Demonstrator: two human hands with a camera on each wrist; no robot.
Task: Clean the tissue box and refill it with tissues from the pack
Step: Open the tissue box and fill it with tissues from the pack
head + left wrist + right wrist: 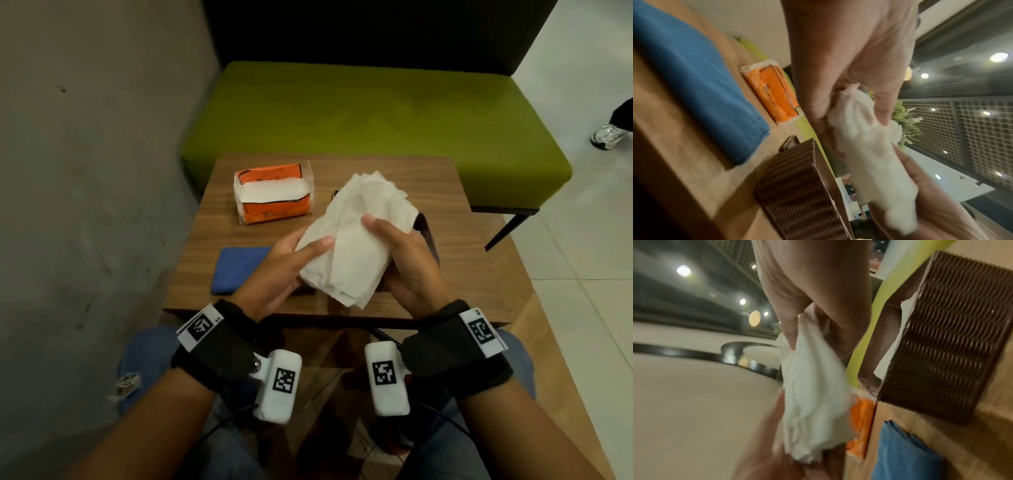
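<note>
A thick stack of white tissues (356, 236) is held above the small wooden table (462, 260) between both hands. My left hand (291, 260) grips its left side, thumb on top. My right hand (400, 253) grips the right side, thumb across the top. The dark brown woven tissue box (797, 191) stands under and behind the stack, mostly hidden in the head view (428, 233); in the right wrist view the box (953, 340) shows its ribbed side. The orange tissue pack (274, 195), torn open on top, lies at the back left.
A folded blue cloth (236, 270) lies on the table's left near the front edge. A green bench (359, 113) stands behind the table, a grey wall (85, 171) on the left. A person's shoe (608, 136) shows on the tiled floor at far right.
</note>
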